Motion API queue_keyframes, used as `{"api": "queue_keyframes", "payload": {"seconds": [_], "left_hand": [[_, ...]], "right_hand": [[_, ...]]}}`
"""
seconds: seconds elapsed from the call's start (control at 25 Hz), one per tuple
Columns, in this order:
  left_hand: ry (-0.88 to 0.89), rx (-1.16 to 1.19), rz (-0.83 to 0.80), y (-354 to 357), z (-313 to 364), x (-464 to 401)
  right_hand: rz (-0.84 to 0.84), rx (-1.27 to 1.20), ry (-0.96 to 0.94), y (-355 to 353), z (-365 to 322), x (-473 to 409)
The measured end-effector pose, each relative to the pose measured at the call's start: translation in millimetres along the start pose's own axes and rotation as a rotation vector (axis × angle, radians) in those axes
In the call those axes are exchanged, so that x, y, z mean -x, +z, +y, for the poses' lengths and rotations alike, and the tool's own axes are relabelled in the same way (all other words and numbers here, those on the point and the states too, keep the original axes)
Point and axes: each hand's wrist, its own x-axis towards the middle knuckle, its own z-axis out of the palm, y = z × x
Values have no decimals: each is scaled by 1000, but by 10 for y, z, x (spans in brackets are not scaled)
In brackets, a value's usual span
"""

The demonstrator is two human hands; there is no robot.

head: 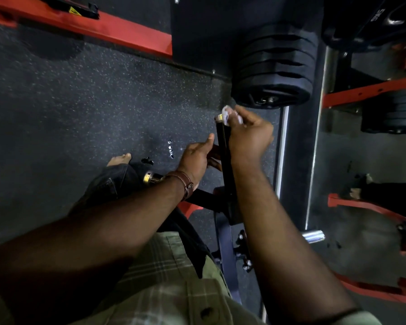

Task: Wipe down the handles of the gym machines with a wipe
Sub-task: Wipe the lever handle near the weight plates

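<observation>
right hand: my right hand (pixel 249 134) has its fingers curled round a white wipe (pixel 229 114), pressing it on the top end of the black handle (pixel 223 146)

left hand: my left hand (pixel 196 158) grips the bar just beside it, thumb sticking up

wrist: brown strap (pixel 185 184)

behind: black weight plates (pixel 274 73) stacked past the handle, speckled rubber floor (pixel 80 113), red frame (pixel 92 24)

Head-worn view, steeply downward, close over handle (pixel 222 146)
</observation>
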Motion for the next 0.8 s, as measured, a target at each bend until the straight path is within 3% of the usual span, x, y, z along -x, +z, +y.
{"api": "queue_keyframes", "payload": {"seconds": [0.16,0.32,0.44,0.64,0.72,0.8], "left_hand": [[-2,37,44,12,20,27],[50,-5,114,22,-44,-11],[92,10,137,-29,-125,-70],[154,30,130,-95,-233,-124],[169,10,115,-89,-242,-138],[153,-11,111,-76,-239,-163]], "right_hand": [[-127,-4,184,-203,134,47],[-492,-395,675,-282,112,-87],[-599,-680,919,-51,91,-312],[-714,-616,861,-269,293,-73],[-663,-539,735,-265,258,-68],[-506,-518,504,-105,167,-209]]}}
